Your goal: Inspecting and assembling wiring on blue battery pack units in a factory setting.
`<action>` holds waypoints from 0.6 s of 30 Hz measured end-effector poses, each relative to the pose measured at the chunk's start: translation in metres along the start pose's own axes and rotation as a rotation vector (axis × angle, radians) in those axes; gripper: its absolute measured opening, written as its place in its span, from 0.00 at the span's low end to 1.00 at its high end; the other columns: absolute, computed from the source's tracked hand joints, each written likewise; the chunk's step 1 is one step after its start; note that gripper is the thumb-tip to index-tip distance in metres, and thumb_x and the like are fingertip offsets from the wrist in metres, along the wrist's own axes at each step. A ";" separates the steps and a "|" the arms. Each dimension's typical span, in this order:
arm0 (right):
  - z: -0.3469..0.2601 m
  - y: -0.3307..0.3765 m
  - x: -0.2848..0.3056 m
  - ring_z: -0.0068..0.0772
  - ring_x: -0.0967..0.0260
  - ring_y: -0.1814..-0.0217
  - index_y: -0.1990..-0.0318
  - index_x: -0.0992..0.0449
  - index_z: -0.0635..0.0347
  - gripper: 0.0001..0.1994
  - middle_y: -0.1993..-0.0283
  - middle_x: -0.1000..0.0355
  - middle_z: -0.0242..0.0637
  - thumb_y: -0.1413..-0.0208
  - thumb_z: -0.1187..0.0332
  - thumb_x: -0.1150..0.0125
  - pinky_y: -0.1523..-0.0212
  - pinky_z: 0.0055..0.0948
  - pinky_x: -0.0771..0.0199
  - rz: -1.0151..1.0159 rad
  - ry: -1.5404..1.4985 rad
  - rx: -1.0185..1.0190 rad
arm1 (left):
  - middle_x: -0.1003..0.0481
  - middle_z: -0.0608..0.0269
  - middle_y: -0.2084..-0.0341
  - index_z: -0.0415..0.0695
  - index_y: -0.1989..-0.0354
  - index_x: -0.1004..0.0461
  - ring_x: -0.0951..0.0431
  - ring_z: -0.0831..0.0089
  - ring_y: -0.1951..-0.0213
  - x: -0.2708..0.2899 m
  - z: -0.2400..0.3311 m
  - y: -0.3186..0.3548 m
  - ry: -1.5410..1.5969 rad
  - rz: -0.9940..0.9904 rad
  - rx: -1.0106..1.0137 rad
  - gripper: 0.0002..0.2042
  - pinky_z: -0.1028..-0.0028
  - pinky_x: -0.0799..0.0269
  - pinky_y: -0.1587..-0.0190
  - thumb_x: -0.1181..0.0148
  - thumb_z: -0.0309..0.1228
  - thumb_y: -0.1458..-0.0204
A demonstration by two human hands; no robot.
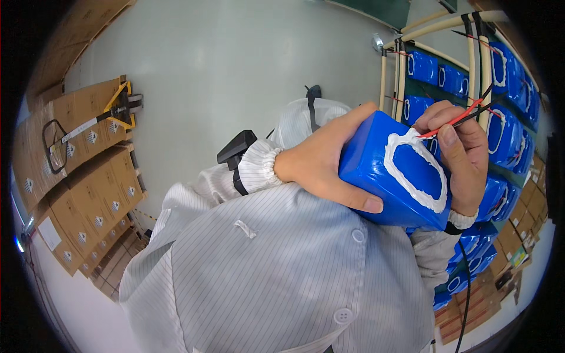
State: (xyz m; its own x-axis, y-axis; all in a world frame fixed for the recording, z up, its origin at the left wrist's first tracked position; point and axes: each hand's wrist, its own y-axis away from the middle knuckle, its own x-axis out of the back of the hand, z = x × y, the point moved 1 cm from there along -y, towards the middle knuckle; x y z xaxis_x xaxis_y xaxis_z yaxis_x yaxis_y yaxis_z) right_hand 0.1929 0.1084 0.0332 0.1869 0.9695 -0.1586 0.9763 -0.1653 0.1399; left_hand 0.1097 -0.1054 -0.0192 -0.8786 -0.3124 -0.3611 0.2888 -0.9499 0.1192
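Observation:
A blue shrink-wrapped battery pack (415, 167) is held up in front of my chest, tilted. A thick ring of white sealant (397, 176) runs round the face turned up. My left hand (321, 162) grips the pack's left end, its thumb along the near side and its fingers mostly hidden behind. From the ring's far end come a red wire (462, 117) and a black wire (479, 110). My right hand (462, 150) is closed on these wires between thumb and fingers, close to where they leave the sealant.
On the right stands a rack with cream tube posts (484, 65), its shelves holding several similar blue packs (503, 135). Stacked brown cartons (88, 194) and a yellow-and-black pallet truck (120, 106) are at the left. Grey floor (218, 65) lies ahead. A black cable (465, 294) hangs at the lower right.

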 end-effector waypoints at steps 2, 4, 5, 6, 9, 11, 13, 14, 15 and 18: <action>0.001 -0.001 0.000 0.30 0.27 0.57 0.58 0.23 0.68 0.11 0.59 0.24 0.42 0.35 0.66 0.40 0.51 0.29 0.29 0.002 -0.006 -0.007 | 0.29 0.59 0.51 0.40 0.41 0.41 0.27 0.69 0.47 -0.001 0.000 0.000 0.015 0.011 -0.012 0.46 0.67 0.31 0.45 0.16 0.41 0.68; 0.002 -0.003 0.000 0.30 0.28 0.56 0.58 0.23 0.68 0.11 0.59 0.24 0.42 0.35 0.65 0.41 0.50 0.29 0.30 -0.020 -0.021 -0.011 | 0.29 0.59 0.51 0.40 0.41 0.41 0.27 0.69 0.47 -0.001 -0.002 0.001 0.024 0.022 -0.015 0.46 0.67 0.31 0.45 0.17 0.41 0.68; 0.003 -0.003 0.000 0.30 0.28 0.56 0.58 0.23 0.68 0.11 0.59 0.24 0.42 0.35 0.65 0.41 0.50 0.29 0.30 -0.021 -0.020 -0.014 | 0.29 0.58 0.51 0.40 0.41 0.41 0.27 0.69 0.48 -0.001 -0.003 0.002 0.032 0.032 -0.018 0.46 0.66 0.31 0.45 0.17 0.41 0.68; 0.004 -0.002 0.001 0.30 0.29 0.56 0.58 0.23 0.68 0.12 0.59 0.25 0.42 0.34 0.65 0.41 0.50 0.29 0.31 -0.031 -0.032 -0.013 | 0.29 0.58 0.51 0.40 0.41 0.41 0.27 0.69 0.48 -0.002 -0.003 0.001 0.028 0.033 -0.018 0.46 0.66 0.31 0.45 0.17 0.41 0.68; 0.006 -0.003 0.004 0.29 0.30 0.57 0.58 0.23 0.68 0.13 0.60 0.26 0.42 0.34 0.63 0.43 0.51 0.29 0.32 -0.049 -0.060 -0.006 | 0.29 0.58 0.51 0.40 0.41 0.40 0.27 0.68 0.47 -0.003 -0.002 -0.001 0.008 0.032 -0.024 0.46 0.66 0.31 0.44 0.17 0.41 0.67; 0.006 -0.004 0.002 0.29 0.31 0.58 0.58 0.23 0.68 0.13 0.60 0.27 0.41 0.34 0.63 0.43 0.52 0.29 0.33 -0.055 -0.070 -0.004 | 0.29 0.57 0.51 0.40 0.41 0.40 0.27 0.68 0.47 -0.001 -0.003 -0.002 -0.029 0.013 -0.047 0.46 0.66 0.31 0.44 0.17 0.41 0.68; 0.008 -0.001 -0.001 0.28 0.33 0.59 0.57 0.24 0.68 0.14 0.61 0.28 0.40 0.33 0.62 0.46 0.54 0.29 0.34 0.019 -0.122 -0.030 | 0.27 0.57 0.53 0.39 0.43 0.39 0.25 0.68 0.50 -0.001 -0.003 -0.003 -0.021 0.049 -0.090 0.44 0.68 0.28 0.47 0.17 0.43 0.66; 0.009 0.000 0.000 0.28 0.33 0.59 0.57 0.24 0.68 0.14 0.61 0.28 0.40 0.33 0.62 0.46 0.54 0.29 0.34 0.020 -0.120 -0.028 | 0.26 0.56 0.56 0.38 0.46 0.38 0.23 0.67 0.54 -0.002 -0.002 -0.005 -0.015 0.084 -0.133 0.41 0.69 0.26 0.51 0.18 0.44 0.65; 0.010 0.000 0.000 0.28 0.33 0.59 0.56 0.24 0.68 0.14 0.61 0.29 0.40 0.33 0.62 0.47 0.54 0.28 0.35 0.029 -0.208 -0.060 | 0.26 0.56 0.56 0.38 0.46 0.38 0.23 0.67 0.54 -0.002 -0.003 -0.004 -0.019 0.088 -0.137 0.41 0.69 0.26 0.51 0.18 0.44 0.65; 0.004 -0.004 -0.004 0.27 0.35 0.59 0.54 0.25 0.68 0.16 0.60 0.30 0.40 0.33 0.61 0.48 0.54 0.27 0.37 0.099 -0.313 -0.078 | 0.26 0.56 0.53 0.38 0.43 0.37 0.24 0.67 0.50 0.000 -0.005 -0.003 0.052 0.113 -0.198 0.41 0.68 0.27 0.47 0.19 0.42 0.63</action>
State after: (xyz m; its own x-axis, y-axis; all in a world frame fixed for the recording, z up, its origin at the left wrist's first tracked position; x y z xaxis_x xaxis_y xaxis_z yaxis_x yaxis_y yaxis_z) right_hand 0.1888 0.1046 0.0292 0.3165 0.8449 -0.4313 0.9428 -0.2299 0.2416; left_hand 0.1108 -0.1022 -0.0237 -0.8170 -0.4119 -0.4034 0.4581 -0.8886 -0.0205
